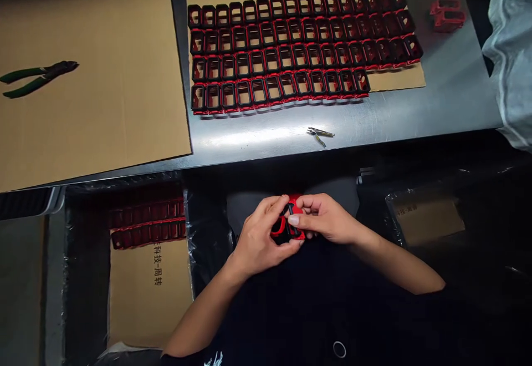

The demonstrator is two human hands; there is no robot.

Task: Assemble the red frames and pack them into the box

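Note:
My left hand (260, 238) is wrapped round a red-and-black plastic housing (286, 227), held above my lap below the bench edge. From the other side, my right hand (326, 219) pinches at the same housing with thumb and forefinger. Fingers hide much of the part, so I cannot make out any smaller piece between them. On the bench beyond, rows of similar red-and-black frames (272, 58) stand side by side on cardboard. A small pair of nippers (320, 133) lies near the front edge of the bench.
Green-handled cutting pliers (41, 77) lie on a cardboard sheet (124, 100) at left. Two red parts (448, 15) sit at the metal bench's right end. Below left, a lined box holds more frames (147, 230); another piece of cardboard (430, 219) shows at lower right. Pale cloth (513, 61) hangs at far right.

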